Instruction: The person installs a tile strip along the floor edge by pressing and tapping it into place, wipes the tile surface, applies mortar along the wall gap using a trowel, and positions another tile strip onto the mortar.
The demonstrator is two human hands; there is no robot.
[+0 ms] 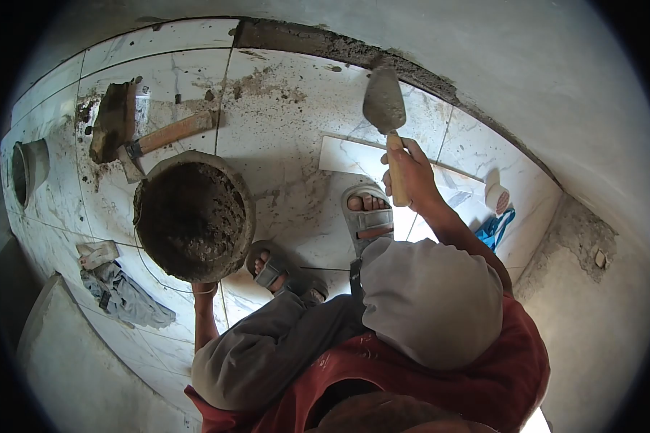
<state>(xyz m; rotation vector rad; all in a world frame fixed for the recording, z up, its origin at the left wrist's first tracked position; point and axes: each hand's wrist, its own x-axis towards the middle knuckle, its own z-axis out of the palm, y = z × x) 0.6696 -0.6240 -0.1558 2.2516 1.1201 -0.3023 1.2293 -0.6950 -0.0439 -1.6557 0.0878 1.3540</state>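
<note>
My right hand [413, 175] is closed around the wooden handle of a trowel [385, 101]. The trowel's grey metal blade points away from me, its tip by the rough mortar strip [339, 47] at the foot of the wall. My left hand [204, 287] is at the near side of a bucket [244, 189] and grips it, with the fingers mostly hidden by the bucket. Wet dark mortar [195, 216] coats the inside of the bucket, which is tilted toward me. A thin wire handle hangs along its left side.
Left of the bucket lie a hammer [173, 135] with a wooden handle and a dirt-covered block [113, 123]. A grey cloth [126, 294] is on the tiles at lower left. A cut tile strip [347, 157], a white cup-like object [496, 195] and a blue bag [495, 229] lie to the right.
</note>
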